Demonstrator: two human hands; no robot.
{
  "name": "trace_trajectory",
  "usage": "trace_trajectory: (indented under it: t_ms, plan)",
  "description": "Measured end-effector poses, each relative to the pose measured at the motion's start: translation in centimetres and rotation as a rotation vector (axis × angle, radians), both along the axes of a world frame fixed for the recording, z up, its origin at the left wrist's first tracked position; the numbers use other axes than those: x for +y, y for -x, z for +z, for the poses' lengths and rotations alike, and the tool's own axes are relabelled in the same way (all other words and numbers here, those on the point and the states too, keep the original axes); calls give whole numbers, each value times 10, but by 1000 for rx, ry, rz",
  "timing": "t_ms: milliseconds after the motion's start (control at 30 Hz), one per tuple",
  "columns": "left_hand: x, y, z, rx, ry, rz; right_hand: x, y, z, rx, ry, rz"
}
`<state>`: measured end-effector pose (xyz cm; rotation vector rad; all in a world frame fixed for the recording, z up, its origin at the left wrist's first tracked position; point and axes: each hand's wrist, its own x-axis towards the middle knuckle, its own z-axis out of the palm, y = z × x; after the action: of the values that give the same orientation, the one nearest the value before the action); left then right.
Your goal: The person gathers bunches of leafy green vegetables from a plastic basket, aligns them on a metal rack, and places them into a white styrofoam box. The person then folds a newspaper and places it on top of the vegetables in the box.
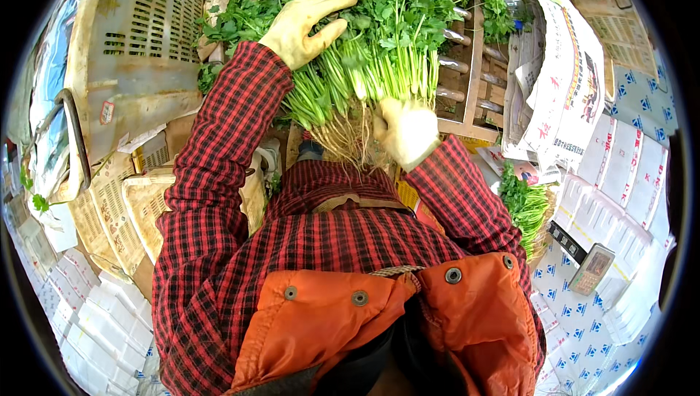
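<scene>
A broad pile of leafy green herbs [377, 62], which look like coriander, lies before me with pale stems towards my body. Long brown roots [344, 133] hang from the stem ends over the near edge. My left hand [306, 29], in a pale yellow rubber glove, rests over the left side of the leaves and stems, thumb and forefinger spread. At the stem bases on the right is my right hand [407, 130], gloved alike and blurred. Its fingers curl beside the stem bases and roots, and their grip is partly hidden.
A slatted rack [470, 68] supports the greens on the right. Beside it lies a stack of printed paper sheets [569, 79]. A large plastic crate [136, 62] stands at the left. Another bunch of greens [525, 210] and a scale with a keypad [592, 268] are at the lower right.
</scene>
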<state>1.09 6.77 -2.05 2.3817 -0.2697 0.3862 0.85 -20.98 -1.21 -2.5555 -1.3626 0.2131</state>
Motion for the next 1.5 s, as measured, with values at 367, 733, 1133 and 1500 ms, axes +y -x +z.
trace_trajectory:
  t_ms: [367,733,1133,1500]
  plan:
    - [22,0,8,254,387,-132,-58,-103,108,1035,-714,-467]
    - [25,12,-3,163,586,-111,108,-1,49,507,370,6]
    - [28,8,-20,115,741,-152,48,11,39,881,172,572]
    - [29,6,-19,151,797,-167,113,-29,61,512,197,-165]
